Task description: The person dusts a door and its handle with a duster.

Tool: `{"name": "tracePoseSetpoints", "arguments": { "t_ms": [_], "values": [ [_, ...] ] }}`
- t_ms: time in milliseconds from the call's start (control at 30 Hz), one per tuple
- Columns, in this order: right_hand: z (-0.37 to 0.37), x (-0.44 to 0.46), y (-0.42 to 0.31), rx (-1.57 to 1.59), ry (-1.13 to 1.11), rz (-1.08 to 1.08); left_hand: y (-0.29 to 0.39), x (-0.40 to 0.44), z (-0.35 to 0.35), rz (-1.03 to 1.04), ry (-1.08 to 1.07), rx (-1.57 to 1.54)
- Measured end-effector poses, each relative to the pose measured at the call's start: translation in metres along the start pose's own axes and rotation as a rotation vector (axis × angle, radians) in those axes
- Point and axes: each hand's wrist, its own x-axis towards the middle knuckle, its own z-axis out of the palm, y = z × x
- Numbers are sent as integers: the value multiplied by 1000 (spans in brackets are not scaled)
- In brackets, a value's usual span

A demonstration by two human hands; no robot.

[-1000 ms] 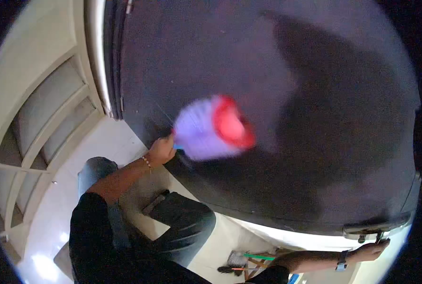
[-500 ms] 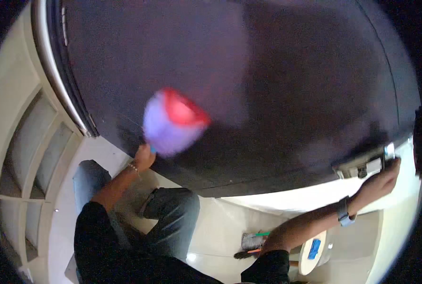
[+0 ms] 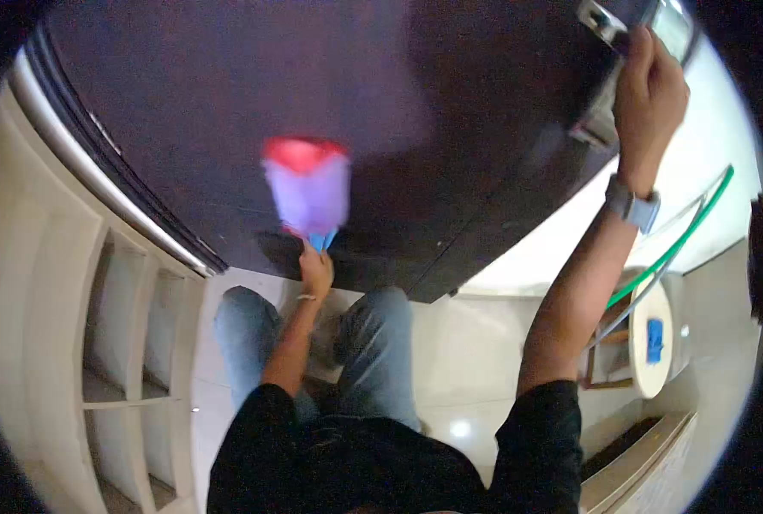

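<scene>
My left hand (image 3: 316, 271) is closed round the blue lower end of a purple and red object (image 3: 309, 184), blurred by motion, which stands up in front of a large dark panel (image 3: 227, 77). At the upper right, my right hand (image 3: 651, 94) is closed at the panel's edge, by a metal fitting (image 3: 602, 24). What its fingers grip there is partly hidden. A watch sits on my right wrist, and a thin bracelet on my left.
Cream shelving (image 3: 133, 403) runs down the left. On the right are a small round stool (image 3: 650, 343) with a blue item (image 3: 655, 340) on it, a green pole (image 3: 673, 248) and a wooden box-like piece (image 3: 647, 463). My knees are below the panel.
The view has turned. My right hand and the metal fitting now appear much higher in view, with the pale gap beside the panel wider. The purple and red object has become more upright.
</scene>
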Motion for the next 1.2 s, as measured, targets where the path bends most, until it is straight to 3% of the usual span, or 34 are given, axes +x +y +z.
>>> {"name": "tracePoseSetpoints", "arguments": {
  "t_ms": [33, 100, 200, 267, 300, 400, 467, 500, 567, 600, 633, 733, 767, 833, 900, 1100, 1200],
  "values": [
    [-1, 0, -5, -30, 28, -10, 19, -1, 3, 35, 141, -61],
    [-6, 0, -27, -12, 90, -30, 15, -9, 13, -121, -14, -82],
    [-1, 2, -25, 31, 206, -80, 14, -10, 6, -21, -230, 45],
    [-4, 1, -30, 14, 196, -56, 21, -4, -3, 90, -502, 447],
    [-3, 2, -30, 8, 220, -65, 24, -1, -4, 103, -511, 451],
    [-9, 2, -30, 36, 134, -23, 40, 8, 2, 230, -482, 457],
    [-10, 1, -29, 18, 134, -32, 61, 8, 12, 113, -265, 210],
    [-9, 2, -28, 15, 136, -55, 68, 12, 21, 123, -272, 206],
    [-8, 2, -28, -4, 187, -75, 80, 16, 38, 287, 6, -85],
    [-7, 2, -28, -20, 191, -69, 88, 14, 41, 142, -143, -37],
    [-7, 3, -29, -32, 195, -64, 86, 13, 44, 141, -142, -43],
    [-9, 3, -31, -7, 191, -69, 90, 12, 43, 337, -403, 415],
    [-10, 3, -30, 21, 187, -69, 89, 11, 43, 341, -399, 409],
    [-12, 3, -30, 20, 172, -68, 79, 8, 48, 658, -492, 639],
    [-13, 4, -31, 21, 156, -66, 86, 5, 54, 661, -462, 654],
    [-9, 3, -31, -17, 168, -45, 172, -2, 63, 377, -437, 129],
    [-9, 4, -30, -14, 185, -68, 182, 0, 69, 369, -521, 189]
  ]
}}
